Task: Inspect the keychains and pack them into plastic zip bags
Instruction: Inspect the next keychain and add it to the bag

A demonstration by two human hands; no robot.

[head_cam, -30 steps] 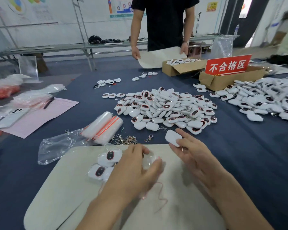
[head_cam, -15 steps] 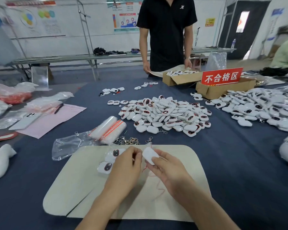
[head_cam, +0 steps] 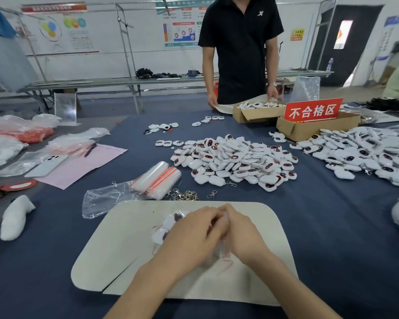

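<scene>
My left hand (head_cam: 191, 236) and my right hand (head_cam: 244, 233) meet fingertip to fingertip over a cream mat (head_cam: 124, 254). Between and under them lies a clear zip bag (head_cam: 224, 261) with a red line, gripped by my left hand. The white keychain pinched in my right hand is hidden between the fingers. Bagged white keychains (head_cam: 168, 223) with dark red faces lie just left of my left hand. A big pile of loose keychains (head_cam: 235, 162) sits beyond the mat.
Rolled zip bags (head_cam: 157, 178) and metal clasps (head_cam: 186, 195) lie at the mat's far edge. A second keychain pile (head_cam: 359, 153) is at right, behind it two cardboard boxes (head_cam: 316, 130) with a red sign (head_cam: 312, 110). A person (head_cam: 240, 54) stands opposite. A phone (head_cam: 47, 165) lies at left.
My right hand has carried the white keychain left to my left hand and the bag; the keychain is now covered by the fingers. The camera has tilted up slightly.
</scene>
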